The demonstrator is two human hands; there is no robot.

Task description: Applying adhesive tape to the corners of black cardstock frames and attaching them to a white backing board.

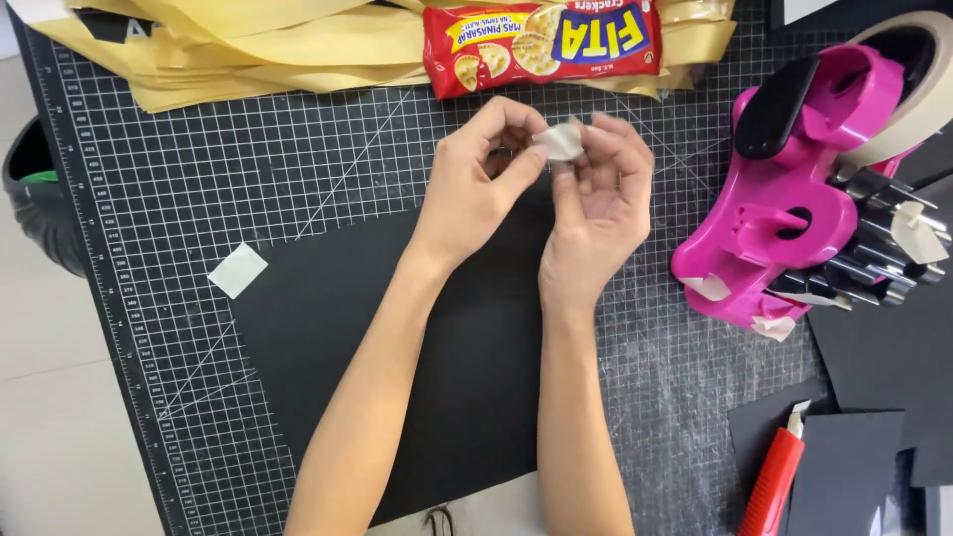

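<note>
- We see a pale tape square [238,270] stuck at the black sheet's [397,337] 9 o'clock edge.
- Our left hand [476,184] pinches a small tape piece [559,142] between thumb and fingertips.
- Our right hand [601,203] grips the same piece, at its 11 o'clock.
- At 3 o'clock sits a pink tape dispenser [784,213]; at 5, a red cutter [774,481].

One cracker pack [541,40], one tape dispenser [784,199], one cutter [774,481].
</note>
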